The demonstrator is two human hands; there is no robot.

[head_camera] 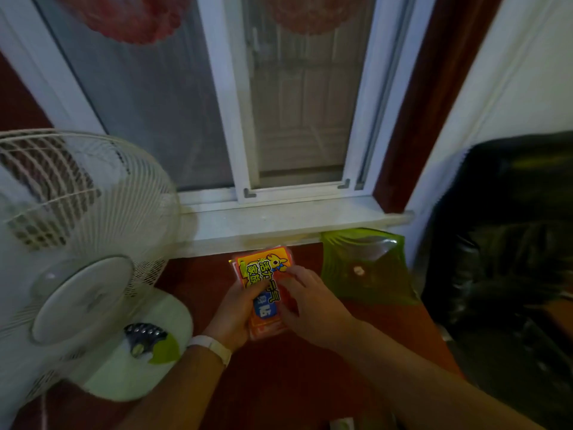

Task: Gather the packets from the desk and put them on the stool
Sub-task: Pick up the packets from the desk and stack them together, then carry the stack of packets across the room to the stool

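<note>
A stack of orange packets (262,268) with yellow and blue print sits over the dark red desk (279,383), just below the window sill. My left hand (237,308), with a white band on the wrist, grips the stack from its left side. Fingers of my right hand (310,302) rest on the stack's top and right edge. Whether the packets touch the desk I cannot tell. No stool is in view.
A white desk fan (77,243) with a pale green base (139,358) fills the left. A green plastic folder (366,268) leans at the right of the packets. A black bag (502,243) lies at far right. The white window sill (279,221) runs behind.
</note>
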